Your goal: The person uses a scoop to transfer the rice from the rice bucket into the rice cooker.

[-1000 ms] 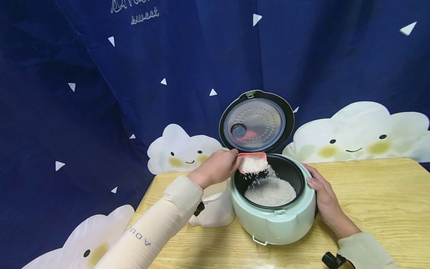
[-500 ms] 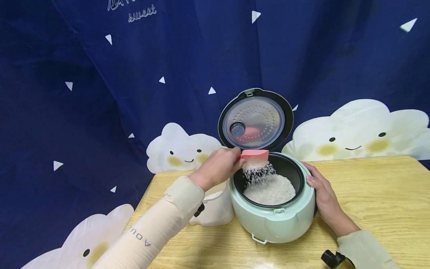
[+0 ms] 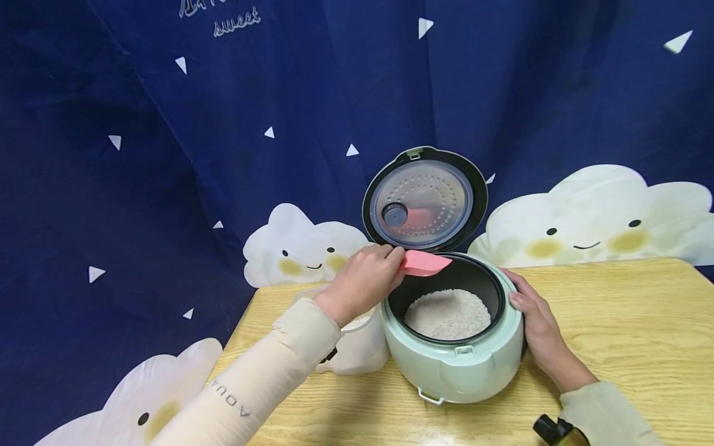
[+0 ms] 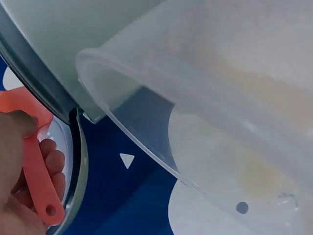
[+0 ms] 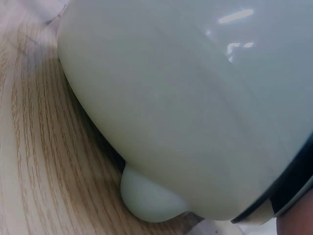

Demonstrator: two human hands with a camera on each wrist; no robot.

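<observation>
My left hand (image 3: 365, 279) grips the handle of a pink scoop (image 3: 426, 263). The scoop is tilted over the back left of the rice cooker's black inner pot (image 3: 474, 279); no grains fall from it. White rice (image 3: 449, 314) is mounded in the pot. In the left wrist view the scoop's handle (image 4: 39, 178) lies between the thumb and curled fingers. My right hand (image 3: 541, 328) rests on the right side of the mint-green rice cooker (image 3: 454, 375), thumb near the rim. Only a sliver of that hand shows in the right wrist view, beside the cooker's body (image 5: 161, 98).
The cooker's lid (image 3: 424, 201) stands raised behind the pot. A translucent container (image 3: 359, 350) with rice sits left of the cooker, partly hidden by my left arm. Both stand on a wooden table (image 3: 625, 322). A blue cloth with clouds (image 3: 312, 74) hangs behind.
Rice was pouring from the scoop into the pot; the stream has stopped. The scoop has turned over, its tip now pointing right. My right hand has stayed on the cooker.
</observation>
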